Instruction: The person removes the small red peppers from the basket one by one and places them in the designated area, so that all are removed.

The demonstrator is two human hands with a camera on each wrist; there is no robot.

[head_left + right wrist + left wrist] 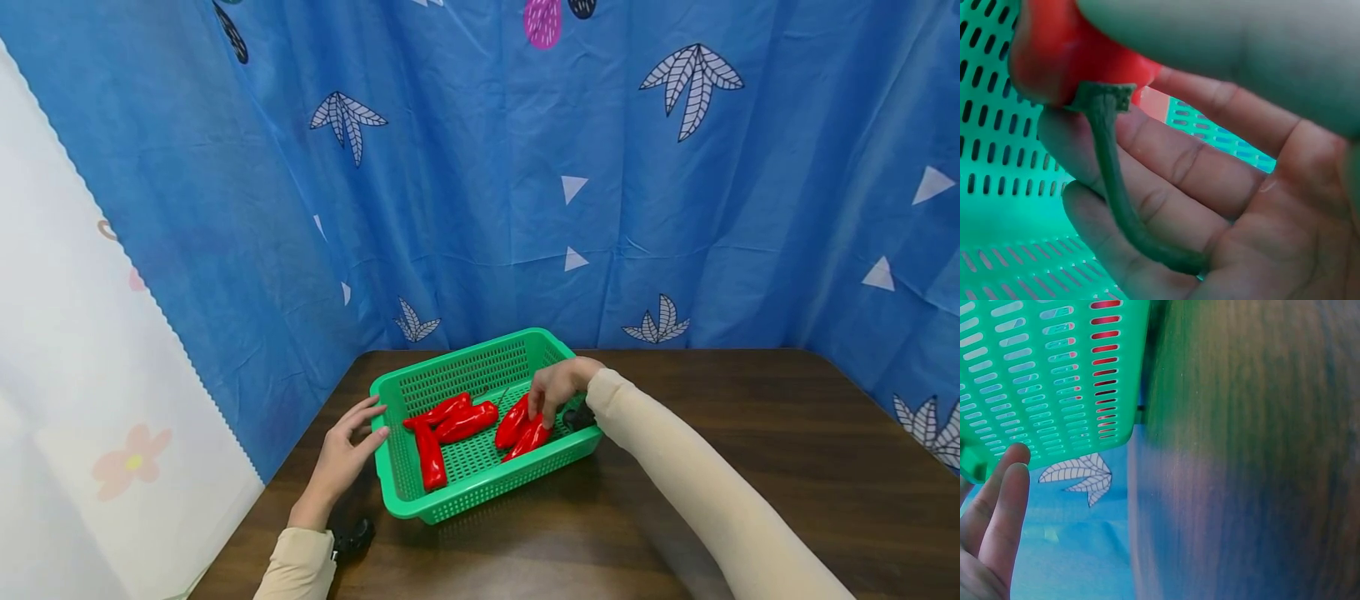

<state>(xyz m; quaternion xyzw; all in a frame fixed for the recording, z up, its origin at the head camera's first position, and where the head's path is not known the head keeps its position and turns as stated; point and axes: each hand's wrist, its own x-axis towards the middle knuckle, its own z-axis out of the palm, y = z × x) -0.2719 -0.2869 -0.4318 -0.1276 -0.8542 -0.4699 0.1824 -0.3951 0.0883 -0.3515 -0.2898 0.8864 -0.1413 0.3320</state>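
Observation:
A green plastic basket (480,486) with slotted walls sits on the table, holding several glossy red peppers. My right hand (561,386) reaches in over the right end. Its thumb and fingers grip a red pepper (1041,56) near the stem end, and the curved green stem (1110,169) runs down toward the palm. At the basket's left end, my left hand (345,452) has its fingers extended, with fingertips right at the rim. Three peppers lie in the left half, among them an upright-lying one (429,457) and a slanting one (467,423).
The dark wooden table (720,433) stretches beneath the basket and to both sides. A blue patterned curtain (480,208) hangs behind it, and a white cloth with flowers (67,375) hangs at the left. A black device (352,542) is strapped at the left wrist.

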